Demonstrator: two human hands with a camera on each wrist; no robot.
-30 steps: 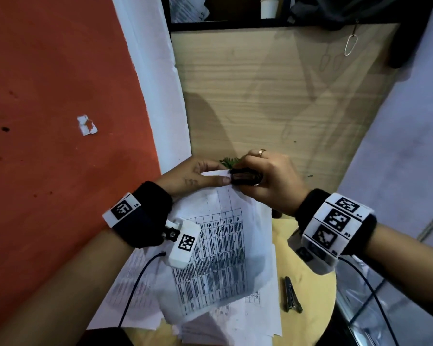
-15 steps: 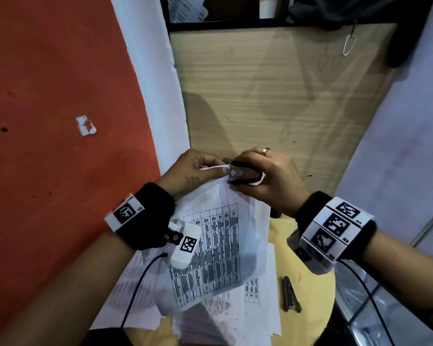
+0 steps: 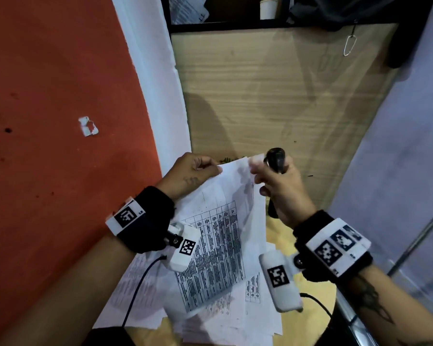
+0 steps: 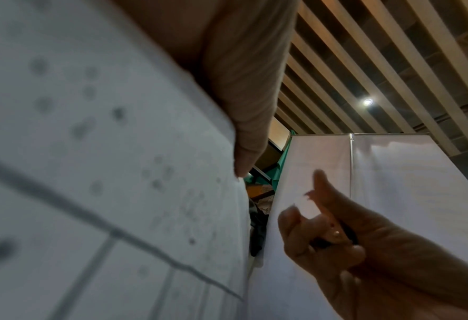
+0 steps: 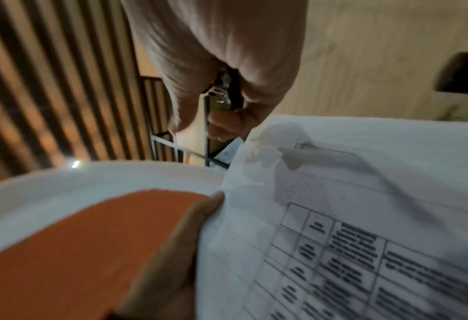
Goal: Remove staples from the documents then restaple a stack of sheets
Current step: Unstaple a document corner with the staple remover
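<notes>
A printed document [image 3: 218, 245] with a table on it is held up at a slant over the round table. My left hand [image 3: 198, 168] pinches its top left corner; the thumb [image 4: 244, 130] lies on the sheet [image 4: 90, 151]. My right hand [image 3: 278, 186] grips a black stapler [image 3: 275, 161] upright, just right of the document's top right corner and off the paper. In the right wrist view the stapler's metal part [image 5: 224, 93] shows between the curled fingers [image 5: 227, 65], above the document [image 5: 364, 216]. The left wrist view shows the right hand [image 4: 350, 249] in front of a sheet.
Several loose printed sheets [image 3: 258, 315] lie spread on the small round yellow table [image 3: 279, 233] under the document. An orange wall [image 3: 48, 121] stands close on the left, a wood panel [image 3: 273, 96] ahead, and a metal rail [image 3: 423, 236] at the right.
The stapler was clamped on the document's top corner; now my right hand has pulled it off to the right and turned it upright. My left hand has kept its pinch on the corner.
</notes>
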